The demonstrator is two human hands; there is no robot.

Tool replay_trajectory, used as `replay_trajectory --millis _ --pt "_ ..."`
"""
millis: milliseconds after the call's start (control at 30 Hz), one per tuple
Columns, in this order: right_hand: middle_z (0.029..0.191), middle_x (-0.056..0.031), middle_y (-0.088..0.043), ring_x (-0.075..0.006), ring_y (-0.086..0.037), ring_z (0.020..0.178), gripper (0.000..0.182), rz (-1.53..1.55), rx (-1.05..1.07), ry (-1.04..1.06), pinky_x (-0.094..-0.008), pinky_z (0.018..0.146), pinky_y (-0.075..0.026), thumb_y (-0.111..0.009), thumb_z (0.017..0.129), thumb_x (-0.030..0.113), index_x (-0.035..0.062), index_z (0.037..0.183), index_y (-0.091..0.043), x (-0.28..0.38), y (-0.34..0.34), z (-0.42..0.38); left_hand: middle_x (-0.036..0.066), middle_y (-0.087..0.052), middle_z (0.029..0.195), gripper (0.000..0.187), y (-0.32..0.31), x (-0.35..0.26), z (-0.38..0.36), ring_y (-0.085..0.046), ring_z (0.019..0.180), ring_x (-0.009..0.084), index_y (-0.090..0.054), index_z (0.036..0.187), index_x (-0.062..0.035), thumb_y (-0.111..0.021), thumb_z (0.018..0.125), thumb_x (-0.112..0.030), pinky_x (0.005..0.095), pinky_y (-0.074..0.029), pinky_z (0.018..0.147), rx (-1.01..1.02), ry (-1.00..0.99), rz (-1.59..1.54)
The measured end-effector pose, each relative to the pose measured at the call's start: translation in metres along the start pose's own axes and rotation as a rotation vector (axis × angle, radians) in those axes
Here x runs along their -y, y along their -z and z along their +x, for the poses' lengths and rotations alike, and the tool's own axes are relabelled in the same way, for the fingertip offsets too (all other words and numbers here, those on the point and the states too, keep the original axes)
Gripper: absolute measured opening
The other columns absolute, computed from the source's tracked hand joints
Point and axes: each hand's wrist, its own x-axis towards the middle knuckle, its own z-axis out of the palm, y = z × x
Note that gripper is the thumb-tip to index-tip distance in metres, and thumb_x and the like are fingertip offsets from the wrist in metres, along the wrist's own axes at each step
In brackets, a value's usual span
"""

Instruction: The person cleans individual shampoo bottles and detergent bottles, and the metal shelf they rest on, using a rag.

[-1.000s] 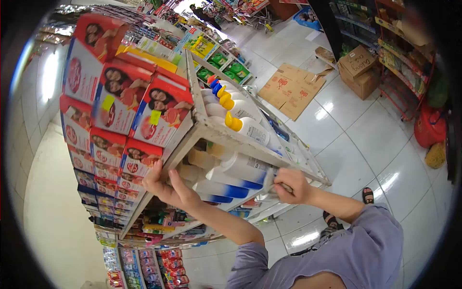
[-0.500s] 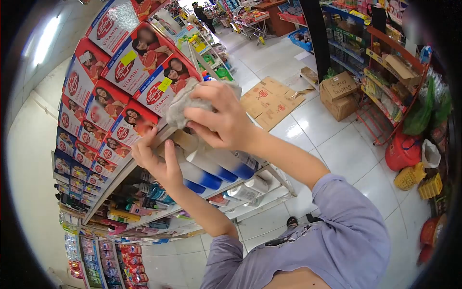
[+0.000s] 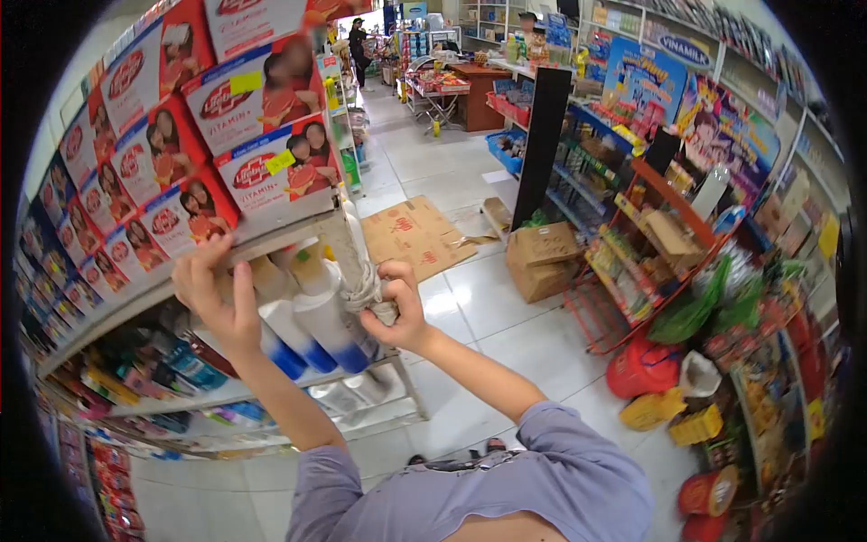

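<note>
Up at the shelf edge (image 3: 271, 242), left hand (image 3: 215, 291) gripped the ledge, right hand (image 3: 397, 303) clenched a soft, light rag (image 3: 366, 291), easiest bunched mid-wad

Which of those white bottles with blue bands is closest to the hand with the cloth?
The rightmost bottle at the shelf's end: the right hand with its grey cloth is right beside it; the others stand further left.
</note>
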Motion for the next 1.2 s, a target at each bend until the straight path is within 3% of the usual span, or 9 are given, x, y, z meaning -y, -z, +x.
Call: replay_trajectory --millis 233,267,367,433,567,633,733,833,1200 --pt "0.092 -0.0112 -0.035 -0.0187 -0.039 0.083 0.046 0.155 0.019 -0.181 -0.0284 0.078 -0.032 -0.062 0.06 0.0 0.006 0.092 -0.03 -0.005 -0.001 -0.02 0.008 -0.051 0.092 0.022 0.002 0.009 -0.006 -0.043 0.092 0.0209 -0.054 0.091 -0.0012 -0.05 0.07 -0.006 0.0297 -0.03 0.085 0.051 0.071 -0.044" --pt "0.092 -0.0107 -0.035 -0.0177 -0.038 0.083 0.05 0.171 0.031 -0.161 -0.0277 0.077 -0.032 -0.061 0.059 -0.001 0.0068 0.095 -0.027 -0.005 -0.002 -0.017 0.01 -0.054 0.082 0.021 0.0 0.007 0.0 -0.047 0.084 0.0233 -0.056 0.085 -0.0026 -0.053 0.064 -0.007 0.0305 -0.032 0.079 -0.004 0.011 -0.041" --pt "0.092 -0.0101 -0.035 -0.0165 -0.038 0.083 0.05 0.275 -0.051 -0.227 -0.0268 0.077 -0.033 -0.061 0.058 -0.002 0.0068 0.095 -0.028 0.002 -0.005 -0.002 0.01 -0.053 0.082 0.02 0.0 0.007 0.001 -0.047 0.084 0.0231 -0.056 0.084 -0.0025 -0.053 0.064 -0.007 0.0303 -0.032 0.078 -0.016 -0.02 -0.017" --pt "0.096 -0.0098 -0.033 -0.0173 -0.038 0.088 0.05 0.311 -0.056 -0.215 -0.0284 0.082 -0.031 -0.059 0.058 -0.004 0.006 0.097 -0.03 0.005 -0.004 0.02 0.009 -0.054 0.082 0.02 -0.001 0.009 0.001 -0.047 0.083 0.0229 -0.057 0.083 -0.0032 -0.054 0.064 -0.008 0.0306 -0.033 0.077 -0.013 -0.015 -0.032" --pt "0.095 -0.0086 -0.033 -0.0157 -0.039 0.088 0.05 0.268 -0.055 -0.061 -0.0267 0.078 -0.035 -0.061 0.058 0.0 0.006 0.097 -0.03 0.008 -0.005 0.075 0.009 -0.054 0.081 0.019 0.0 0.008 0.0 -0.047 0.082 0.0225 -0.057 0.083 -0.0046 -0.055 0.065 -0.009 0.0306 -0.033 0.076 -0.01 -0.005 -0.026" --pt "0.095 -0.0079 -0.034 -0.015 -0.041 0.087 0.05 0.267 -0.065 -0.02 -0.0262 0.076 -0.037 -0.062 0.058 0.002 0.0061 0.097 -0.031 0.015 -0.005 0.092 0.008 -0.053 0.088 0.019 0.003 0.008 -0.001 -0.044 0.09 0.0199 -0.055 0.089 -0.0018 -0.051 0.07 -0.007 0.0284 -0.031 0.084 0.055 0.023 0.001" --pt "0.091 -0.0045 -0.038 -0.0131 -0.048 0.078 0.052 0.468 0.118 -0.355 -0.0265 0.067 -0.042 -0.066 0.056 0.007 0.0067 0.095 -0.032 0.019 0.003 0.102 0.008 -0.053 0.086 0.02 0.005 0.008 0.002 -0.045 0.087 0.0207 -0.056 0.087 -0.0042 -0.054 0.068 -0.011 0.0291 -0.031 0.08 0.06 -0.015 0.001" --pt "0.088 -0.0037 -0.04 -0.0114 -0.046 0.079 0.052 0.504 0.138 -0.445 -0.025 0.068 -0.041 -0.066 0.055 0.008 0.0071 0.094 -0.033 0.015 0.004 0.099 0.007 -0.053 0.083 0.02 0.005 0.008 0.003 -0.045 0.083 0.0213 -0.056 0.085 -0.0066 -0.055 0.066 -0.014 0.0301 -0.03 0.077 0.053 -0.016 0.017" --pt "0.082 -0.0023 -0.042 -0.0104 -0.042 0.078 0.046 0.53 0.235 -0.518 -0.0223 0.071 -0.034 -0.062 0.053 0.008 0.008 0.089 -0.033 0.015 0.005 0.101 0.005 -0.051 0.082 0.019 -0.001 0.006 0.0 -0.042 0.083 0.0205 -0.056 0.084 -0.0087 -0.056 0.066 -0.014 0.0292 -0.027 0.076 -0.004 -0.007 0.026"
